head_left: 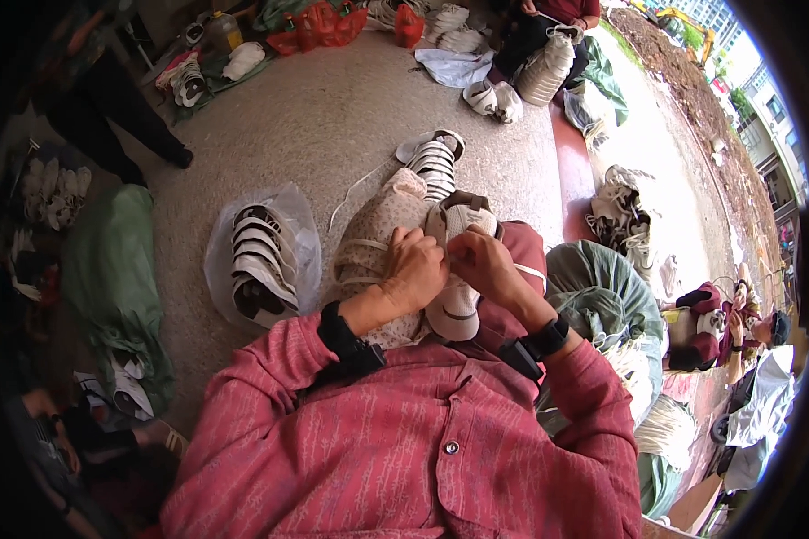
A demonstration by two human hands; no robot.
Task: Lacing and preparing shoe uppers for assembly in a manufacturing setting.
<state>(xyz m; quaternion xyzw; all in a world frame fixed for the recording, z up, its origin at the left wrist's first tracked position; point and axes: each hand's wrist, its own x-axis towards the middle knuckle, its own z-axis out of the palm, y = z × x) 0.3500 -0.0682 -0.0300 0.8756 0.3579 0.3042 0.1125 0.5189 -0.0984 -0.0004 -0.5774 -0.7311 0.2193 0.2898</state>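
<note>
Across my lap lies a beige-white shoe upper point(452, 310) with a brown collar, its rounded toe toward me. My left hand point(415, 269) is closed in a pinch at its left edge. My right hand point(487, 265) is closed too, its fingertips bent over the shoe's middle. What the fingertips grip is too small to make out. Pale strips show beside both hands, one across the patterned cloth point(382, 220) on my left leg. Just beyond my knees, a row of nested striped shoe uppers point(436, 169) lies on the ground.
Left of me, nested white-and-dark uppers point(263, 256) sit on a clear plastic bag point(310, 220). Green sacks point(117, 278) stand at the far left and a dark green bag point(602, 283) at my right. Another seated person point(548, 36) is ahead; a standing person's legs point(108, 108) are at left.
</note>
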